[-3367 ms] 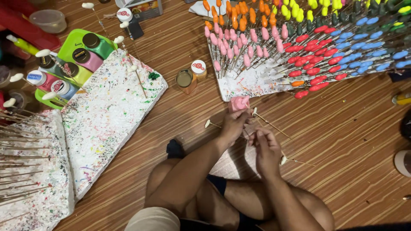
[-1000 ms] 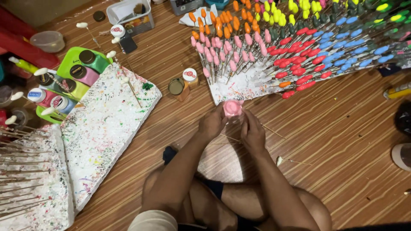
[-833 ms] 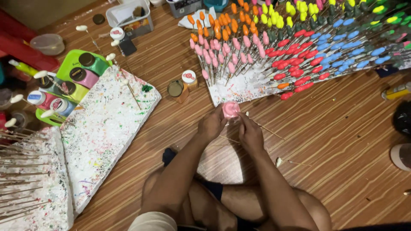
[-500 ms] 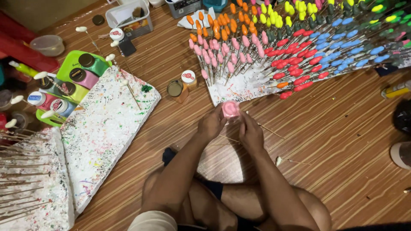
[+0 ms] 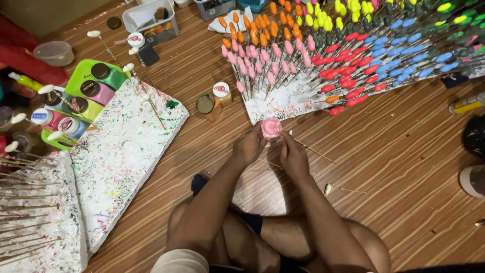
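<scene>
I sit cross-legged on a wooden floor with both hands together in front of my knees. My left hand (image 5: 249, 148) grips a small pink paint pot (image 5: 271, 128) just below the edge of a foam board. Close beside it, my right hand (image 5: 293, 154) pinches a thin wooden stick (image 5: 316, 152) that slants away to the right. The stick's other end sits at the pot, hidden by my fingers.
A white foam board (image 5: 283, 101) at top right holds several sticks with pink, orange, red, blue, yellow and green tips. A paint-spattered foam slab (image 5: 126, 156) lies left, beside a green tray of paint bottles (image 5: 76, 98). An open orange jar (image 5: 207, 105) stands between them.
My hands have drawn closer together around the pink pot than 3.4 s ago. Over the last second they have hardly moved.
</scene>
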